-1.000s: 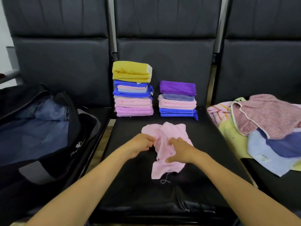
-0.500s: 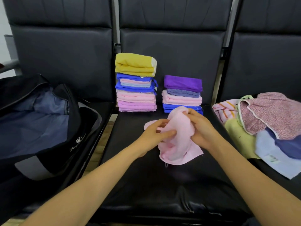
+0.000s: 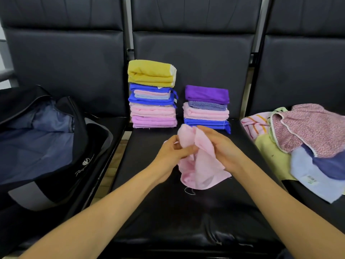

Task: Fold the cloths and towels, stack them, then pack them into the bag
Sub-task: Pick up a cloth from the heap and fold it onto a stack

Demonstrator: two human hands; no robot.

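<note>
The pink cloth was bunched up between your two hands, over the middle of the black seat. Your left hand had its fingers and thumb curled, and it pinched the left side of the cloth. Your right hand had its fingers curled round the right side, near the top. The top of the cloth poked up between your hands. The rest hung in soft folds and reached down to the seat. A thin white thread dangled from the bottom edge.

Behind your hands, at the back of the same seat, stood two neat stacks of folded cloths. The taller stack was on the left, with a yellow towel on top and blue, pink and light purple ones under it. The shorter stack stood near it on the right, with a purple cloth on top and blue ones at the bottom. The top of the pink cloth was just in front of the shorter stack.

The black bag lay open on the seat to your left, and its blue inside showed. On the seat to your right lay a loose pile of cloths, not folded, in pink, yellow, blue and a speckled red.
</note>
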